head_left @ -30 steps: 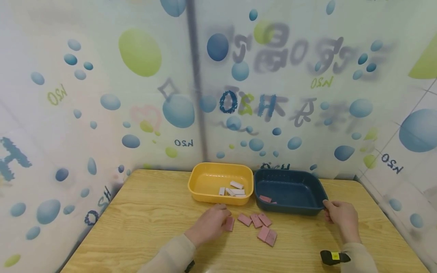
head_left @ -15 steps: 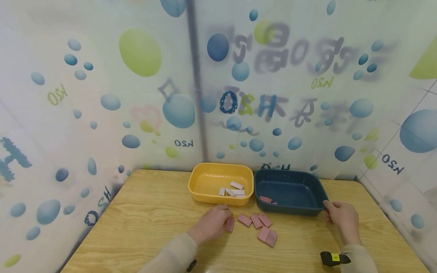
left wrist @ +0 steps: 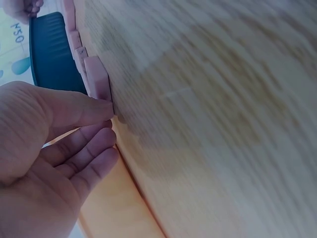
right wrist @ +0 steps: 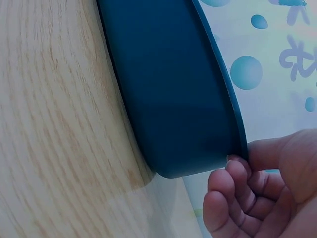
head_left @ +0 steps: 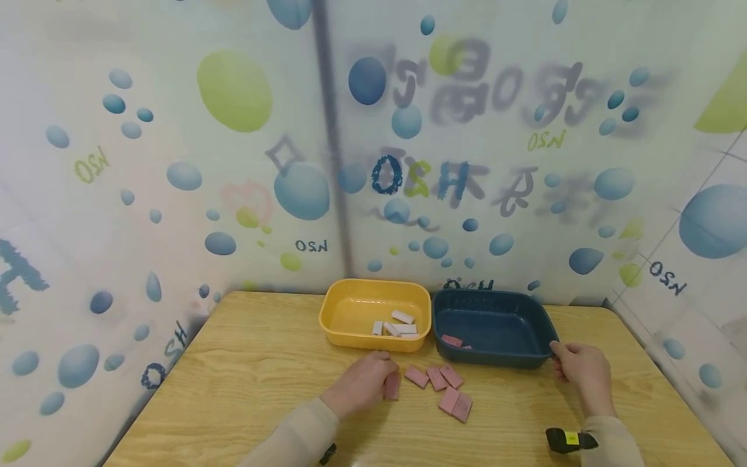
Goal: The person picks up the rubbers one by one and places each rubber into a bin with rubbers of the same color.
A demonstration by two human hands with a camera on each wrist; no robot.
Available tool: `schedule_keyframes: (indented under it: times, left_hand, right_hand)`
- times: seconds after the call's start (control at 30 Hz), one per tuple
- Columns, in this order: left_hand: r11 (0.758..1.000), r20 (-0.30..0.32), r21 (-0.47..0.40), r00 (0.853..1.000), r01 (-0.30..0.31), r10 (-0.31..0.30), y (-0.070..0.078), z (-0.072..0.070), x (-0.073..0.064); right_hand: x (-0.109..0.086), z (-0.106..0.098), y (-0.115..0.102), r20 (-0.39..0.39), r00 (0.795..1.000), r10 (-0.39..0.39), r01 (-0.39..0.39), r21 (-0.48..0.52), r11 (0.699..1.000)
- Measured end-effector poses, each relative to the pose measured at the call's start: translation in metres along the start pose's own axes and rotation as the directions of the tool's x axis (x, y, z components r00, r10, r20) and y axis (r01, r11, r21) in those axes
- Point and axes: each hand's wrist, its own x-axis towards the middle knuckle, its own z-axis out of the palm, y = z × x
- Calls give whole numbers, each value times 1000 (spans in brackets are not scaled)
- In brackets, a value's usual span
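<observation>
My left hand pinches a pink rectangular tile at the table, in front of the yellow bin. In the left wrist view the thumb lies against the near end of that tile, with the other fingers curled behind. My right hand grips the dark blue bin by its front right corner. In the right wrist view, thumb and fingers close on the bin's rim. Several more pink tiles lie flat between the hands, some touching one another.
White blocks lie at the yellow bin's right side. A pink tile rests inside the blue bin at its left, with part of another beside it. Both bins stand side by side on the wooden table, close to the patterned wall covering.
The pink tile at my left fingertips has turned slightly, its near end swinging left. The head view has shifted a little. My right hand keeps its hold on the blue bin's corner.
</observation>
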Motion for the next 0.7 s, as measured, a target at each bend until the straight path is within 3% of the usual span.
schedule_keyframes:
  times: [0.2,0.47,0.7]
  left_hand:
    - [1000,1,-29,1000,1,-1,-1,0,-1]
    - [999,-22,2,999,-50,50,0,1,-2]
    - [999,-4,26,999,-38,39,1,-1,-3]
  right_hand:
    - [-1,1,-2,-3,1000,-21,21,-11,1000]
    - [1,-3,-3,16,999,-27,28,-24,999]
    - [1,-4,-2,21,999,-26,26,-37,999]
